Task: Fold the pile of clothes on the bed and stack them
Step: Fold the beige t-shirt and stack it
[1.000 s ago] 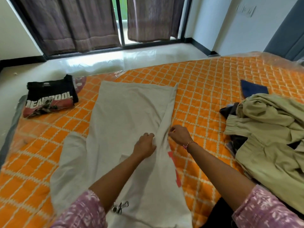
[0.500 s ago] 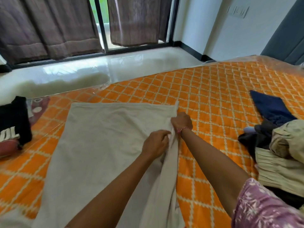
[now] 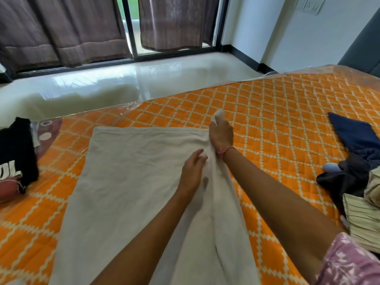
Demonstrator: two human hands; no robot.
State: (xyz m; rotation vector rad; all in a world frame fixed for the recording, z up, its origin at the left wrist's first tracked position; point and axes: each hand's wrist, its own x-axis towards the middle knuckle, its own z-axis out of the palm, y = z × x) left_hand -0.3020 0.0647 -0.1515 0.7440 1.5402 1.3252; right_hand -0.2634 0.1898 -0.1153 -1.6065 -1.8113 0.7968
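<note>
Fingers of the right hand (image 3: 221, 134) curl round the far right corner of the light grey garment (image 3: 131, 182), a bit of cloth poking out above the knuckles, corner lifted off the bed. Pink thread bracelet (image 3: 225, 150) on that wrist. Left hand (image 3: 193, 171) lies palm down on the garment just beside the raised right edge, fingers straight and loosely together, pressing the cloth flat, gripping nothing. A fold of the garment stands up between the two hands and runs back toward the person along the right forearm.

Garment spread flat over the middle of the orange quilted mattress (image 3: 287, 124), far hem straight, near end running out of frame at the bottom. Mattress has a clear plastic cover, shiny at the far edge.

Left edge: folded black T-shirt with white lettering (image 3: 16, 153), partly cut off, sitting on something reddish; well apart from the grey garment. Right side: unfolded clothes pile (image 3: 357, 182) — a navy piece on the far side, dark cloth, olive and striped fabric nearest, partly out of frame.

Purple patterned sleeve (image 3: 349, 262) at bottom right. Beyond the bed, glossy white floor (image 3: 123, 85), brown curtains (image 3: 61, 31) over a dark-framed glass door, white wall with a switch plate (image 3: 308, 5) top right.
</note>
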